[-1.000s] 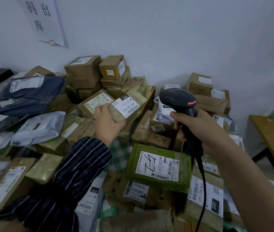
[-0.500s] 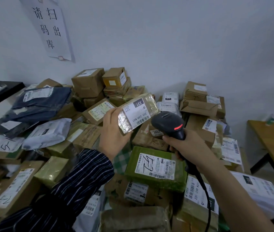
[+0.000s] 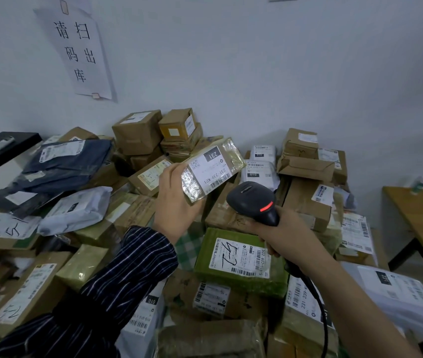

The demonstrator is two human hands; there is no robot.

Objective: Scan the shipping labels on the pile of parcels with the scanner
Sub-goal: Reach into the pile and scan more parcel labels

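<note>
- The left hand (image 3: 175,202) holds a small parcel (image 3: 231,153) up above the pile of parcels (image 3: 138,131). Its fingers are curled round the near end, with the thumb on the top face.
- The small parcel is a flat block, tilted and wrapped in shiny yellow-green film that glints near the thumb.
- Its white label (image 3: 211,170) faces up. It shows a dark block reading "231", the line "231 239 K01", a small square code and a barcode along the lower edge.
- The right hand (image 3: 286,228) is wrapped tight round the handle of a black scanner (image 3: 253,200).
- The scanner's rounded head sits just beside the label's barcode edge, and a red mark glows on its back.
- A black cable (image 3: 320,306) runs down from the handle.
- Under both hands lies a green parcel (image 3: 244,284) with a white label.
</note>
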